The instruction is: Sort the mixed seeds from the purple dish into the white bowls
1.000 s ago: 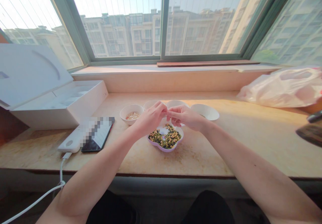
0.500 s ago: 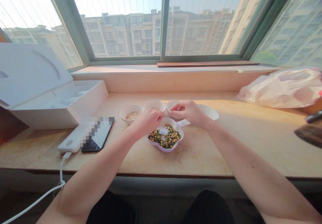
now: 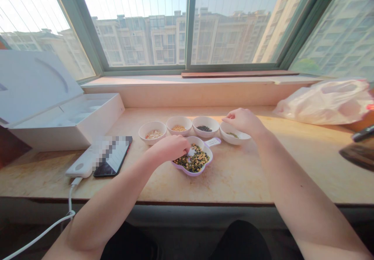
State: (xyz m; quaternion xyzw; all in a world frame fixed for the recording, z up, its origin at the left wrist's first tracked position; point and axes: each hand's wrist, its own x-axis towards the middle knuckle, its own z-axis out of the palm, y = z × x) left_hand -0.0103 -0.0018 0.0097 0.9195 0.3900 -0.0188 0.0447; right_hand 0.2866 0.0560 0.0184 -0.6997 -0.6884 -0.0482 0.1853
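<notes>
A purple-rimmed, lobed dish [image 3: 208,159] with a handle holds mixed yellow and dark green beans. Over its left rim is my left hand [image 3: 172,148], fingertips pinched close to the beans; anything between them is hidden. Behind the dish stand small white bowls in a row: one with pale flat pieces [image 3: 152,135], one with yellow beans [image 3: 179,128], one with black beans [image 3: 205,129]. At the right end, a white bowl [image 3: 233,136] contains a few green beans. My right hand [image 3: 244,120] hovers at that bowl's back rim, fingers pinched together, contents not visible.
On the left lie a phone [image 3: 112,162] and a white power bank [image 3: 83,164] with a cable [image 3: 71,197], near an open white box [image 3: 96,116]. A plastic bag [image 3: 324,102] sits at the right, with a dark object [image 3: 358,153] at the table's right edge.
My right hand has moved right, from the black-bean bowl to the green-bean bowl, uncovering the black beans. My left hand has shifted slightly down towards the dish.
</notes>
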